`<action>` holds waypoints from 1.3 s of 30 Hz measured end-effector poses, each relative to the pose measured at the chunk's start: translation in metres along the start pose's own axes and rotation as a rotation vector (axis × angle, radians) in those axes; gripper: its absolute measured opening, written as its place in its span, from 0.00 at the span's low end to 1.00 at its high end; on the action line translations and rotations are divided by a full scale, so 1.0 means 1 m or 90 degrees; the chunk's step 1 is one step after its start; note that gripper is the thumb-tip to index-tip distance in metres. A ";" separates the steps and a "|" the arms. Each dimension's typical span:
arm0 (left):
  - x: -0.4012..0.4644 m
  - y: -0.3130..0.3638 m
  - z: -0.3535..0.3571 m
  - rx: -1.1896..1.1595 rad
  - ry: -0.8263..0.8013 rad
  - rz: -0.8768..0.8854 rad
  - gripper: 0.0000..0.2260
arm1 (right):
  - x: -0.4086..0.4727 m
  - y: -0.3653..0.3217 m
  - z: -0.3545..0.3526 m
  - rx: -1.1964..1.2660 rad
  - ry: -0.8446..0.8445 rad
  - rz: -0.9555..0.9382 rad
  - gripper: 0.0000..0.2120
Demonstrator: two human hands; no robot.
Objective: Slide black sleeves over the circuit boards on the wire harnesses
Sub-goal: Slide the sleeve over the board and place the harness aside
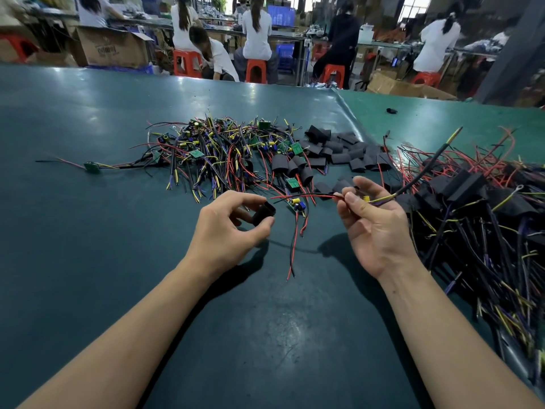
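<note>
My left hand [228,228] pinches one black sleeve [263,213] between thumb and fingers, with its open mouth turned toward my other hand, so that the wires can enter it directly. My right hand [374,222] is palm-up and pinches a wire harness [380,199] between thumb and forefinger. I hold it near the yellow part of its circuit board [366,198], because there the thin red lead that points to the sleeve stays straight. The two hands are near but apart, and I judge the sleeve is not yet on the wires.

Between my hands, a little farther, one loose board [295,203] lies on the green surface [118,261], its red and black wires trailing back toward me. Beyond my left hand is the pile of bare harnesses [212,152], waiting. Beyond my right hand is the heap of empty sleeves [342,149], close enough for picking one. On the outer side of my right hand lies the finished pile [477,208], already covered in black, kept separate so I do not mix them.
</note>
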State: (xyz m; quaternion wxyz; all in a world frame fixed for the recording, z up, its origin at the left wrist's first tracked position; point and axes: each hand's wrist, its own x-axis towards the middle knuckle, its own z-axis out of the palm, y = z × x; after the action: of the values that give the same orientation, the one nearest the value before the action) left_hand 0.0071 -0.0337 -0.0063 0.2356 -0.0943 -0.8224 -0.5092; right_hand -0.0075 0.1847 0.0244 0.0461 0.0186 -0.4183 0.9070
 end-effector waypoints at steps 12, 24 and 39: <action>0.000 0.005 -0.001 0.001 0.029 0.032 0.13 | 0.004 0.007 -0.004 -0.134 0.043 0.018 0.12; -0.005 0.007 0.001 0.124 -0.055 0.194 0.13 | -0.005 0.019 0.007 -0.200 -0.039 -0.047 0.02; -0.009 0.013 0.006 0.182 -0.027 0.319 0.13 | -0.016 0.026 0.014 -0.326 -0.106 0.050 0.07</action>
State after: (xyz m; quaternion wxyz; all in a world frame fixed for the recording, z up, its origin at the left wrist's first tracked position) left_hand 0.0182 -0.0219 -0.0019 0.3475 -0.2714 -0.8416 -0.3119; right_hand 0.0055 0.1561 0.0129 -0.0204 0.0649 -0.6365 0.7683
